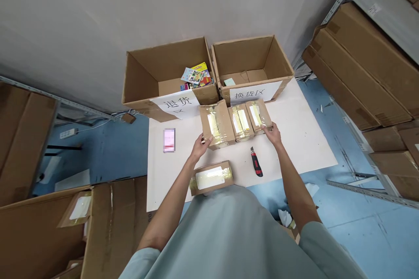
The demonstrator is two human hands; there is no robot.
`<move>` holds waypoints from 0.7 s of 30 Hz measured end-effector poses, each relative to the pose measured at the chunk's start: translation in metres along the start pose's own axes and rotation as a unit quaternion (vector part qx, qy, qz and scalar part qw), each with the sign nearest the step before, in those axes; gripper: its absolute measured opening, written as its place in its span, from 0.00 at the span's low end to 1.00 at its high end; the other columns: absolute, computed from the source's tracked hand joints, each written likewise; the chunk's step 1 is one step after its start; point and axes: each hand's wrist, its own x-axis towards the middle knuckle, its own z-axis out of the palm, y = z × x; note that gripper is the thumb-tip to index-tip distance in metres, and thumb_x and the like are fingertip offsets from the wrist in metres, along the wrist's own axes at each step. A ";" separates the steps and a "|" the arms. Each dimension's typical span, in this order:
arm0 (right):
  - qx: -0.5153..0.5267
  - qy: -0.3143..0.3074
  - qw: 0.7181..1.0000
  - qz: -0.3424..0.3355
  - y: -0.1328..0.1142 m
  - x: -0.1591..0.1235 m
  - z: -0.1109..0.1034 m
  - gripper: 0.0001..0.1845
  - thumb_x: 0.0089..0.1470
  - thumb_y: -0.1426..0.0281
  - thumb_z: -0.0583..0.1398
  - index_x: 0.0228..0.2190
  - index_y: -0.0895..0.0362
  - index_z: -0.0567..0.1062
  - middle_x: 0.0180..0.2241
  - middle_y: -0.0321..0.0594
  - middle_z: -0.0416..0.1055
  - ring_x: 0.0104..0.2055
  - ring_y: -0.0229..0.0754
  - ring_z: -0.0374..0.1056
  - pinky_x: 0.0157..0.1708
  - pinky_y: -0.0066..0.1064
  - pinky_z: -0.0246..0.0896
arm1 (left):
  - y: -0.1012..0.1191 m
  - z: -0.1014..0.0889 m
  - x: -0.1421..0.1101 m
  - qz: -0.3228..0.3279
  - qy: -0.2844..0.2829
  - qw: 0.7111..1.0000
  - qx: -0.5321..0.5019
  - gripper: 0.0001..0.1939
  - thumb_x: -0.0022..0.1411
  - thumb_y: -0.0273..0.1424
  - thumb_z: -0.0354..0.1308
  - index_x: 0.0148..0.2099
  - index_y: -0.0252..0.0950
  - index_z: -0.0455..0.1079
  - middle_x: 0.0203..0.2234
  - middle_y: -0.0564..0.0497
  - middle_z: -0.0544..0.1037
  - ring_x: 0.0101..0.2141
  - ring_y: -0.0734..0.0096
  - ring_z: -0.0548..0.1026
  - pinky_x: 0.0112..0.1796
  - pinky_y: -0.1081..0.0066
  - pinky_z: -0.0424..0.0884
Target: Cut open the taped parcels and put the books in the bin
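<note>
Three taped cardboard boxes stand side by side against the big cartons. My left hand (200, 146) grips the near left corner of the largest one, the left box (214, 124), thumb along its edge. At the other end of the row, my right hand (273, 134) has its fingers on the near right corner of the right box (258, 114). Between these two sits the middle box (241, 123), with a white label under clear tape. A red and black utility knife (256, 163) lies nearer me, blade out. Another taped box (211, 178) rests by the table's front edge.
Behind the row stand two open cartons with paper signs, the left carton (137, 78) holding colourful booklets (199, 75), the right carton (283, 63) a small pale item. A phone (169, 140) lies on the white table (294, 148). Shelves with large boxes (363, 65) flank the right.
</note>
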 end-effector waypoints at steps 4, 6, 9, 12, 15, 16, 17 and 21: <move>0.003 0.018 1.000 0.007 0.006 0.000 -0.001 0.42 0.55 0.45 0.68 0.62 0.56 0.74 0.60 0.54 0.81 0.61 0.56 0.77 0.64 0.48 0.71 | 0.011 0.015 0.003 0.015 -0.013 1.000 0.019 0.32 0.66 0.53 0.67 0.63 0.37 0.77 0.58 0.39 0.85 0.54 0.54 0.84 0.56 0.57 0.81; 0.007 0.027 0.999 0.025 0.009 0.004 -0.012 0.42 0.55 0.46 0.68 0.63 0.56 0.73 0.62 0.54 0.80 0.61 0.56 0.78 0.64 0.46 0.71 | 0.017 0.027 0.008 0.012 -0.022 0.999 0.030 0.30 0.66 0.49 0.68 0.63 0.37 0.77 0.58 0.39 0.86 0.53 0.54 0.85 0.56 0.58 0.82; -0.002 0.042 0.998 0.048 0.010 0.017 -0.033 0.41 0.53 0.47 0.69 0.61 0.57 0.73 0.62 0.57 0.80 0.61 0.58 0.77 0.64 0.47 0.70 | 0.024 0.045 0.018 0.003 -0.035 0.998 0.047 0.28 0.63 0.44 0.71 0.61 0.35 0.78 0.54 0.38 0.87 0.49 0.51 0.86 0.54 0.56 0.82; -0.014 0.054 0.997 0.060 0.009 0.027 -0.046 0.38 0.51 0.49 0.70 0.57 0.56 0.75 0.60 0.57 0.81 0.62 0.59 0.77 0.64 0.47 0.70 | 0.026 0.057 0.024 -0.001 -0.041 0.997 0.069 0.27 0.62 0.41 0.72 0.60 0.36 0.79 0.53 0.38 0.88 0.48 0.48 0.86 0.54 0.54 0.81; -0.017 0.067 0.995 0.067 0.011 0.024 -0.049 0.36 0.51 0.48 0.71 0.55 0.55 0.75 0.59 0.57 0.81 0.62 0.60 0.76 0.64 0.47 0.70 | 0.023 0.062 0.018 0.002 -0.043 0.995 0.087 0.25 0.64 0.40 0.71 0.61 0.38 0.79 0.52 0.40 0.88 0.48 0.47 0.86 0.54 0.54 0.81; -0.016 0.072 0.995 0.068 0.013 0.021 -0.050 0.36 0.51 0.48 0.70 0.55 0.55 0.75 0.59 0.57 0.81 0.62 0.60 0.76 0.64 0.48 0.70 | 0.022 0.063 0.014 0.005 -0.044 0.995 0.091 0.25 0.64 0.40 0.71 0.61 0.39 0.79 0.51 0.41 0.88 0.48 0.47 0.86 0.54 0.55 0.81; -0.015 0.076 0.995 0.070 0.016 0.016 -0.051 0.36 0.51 0.48 0.70 0.54 0.54 0.75 0.59 0.57 0.81 0.62 0.61 0.76 0.64 0.48 0.70 | 0.021 0.065 0.010 0.008 -0.046 0.995 0.093 0.24 0.65 0.40 0.70 0.60 0.40 0.79 0.51 0.41 0.89 0.48 0.47 0.86 0.54 0.55 0.81; -0.001 0.096 0.994 0.059 0.029 0.005 -0.061 0.35 0.50 0.47 0.70 0.53 0.54 0.76 0.56 0.58 0.82 0.60 0.62 0.76 0.65 0.52 0.70 | 0.021 0.075 0.004 0.018 -0.060 0.994 0.089 0.25 0.63 0.38 0.72 0.61 0.41 0.80 0.51 0.44 0.89 0.46 0.49 0.87 0.53 0.56 0.81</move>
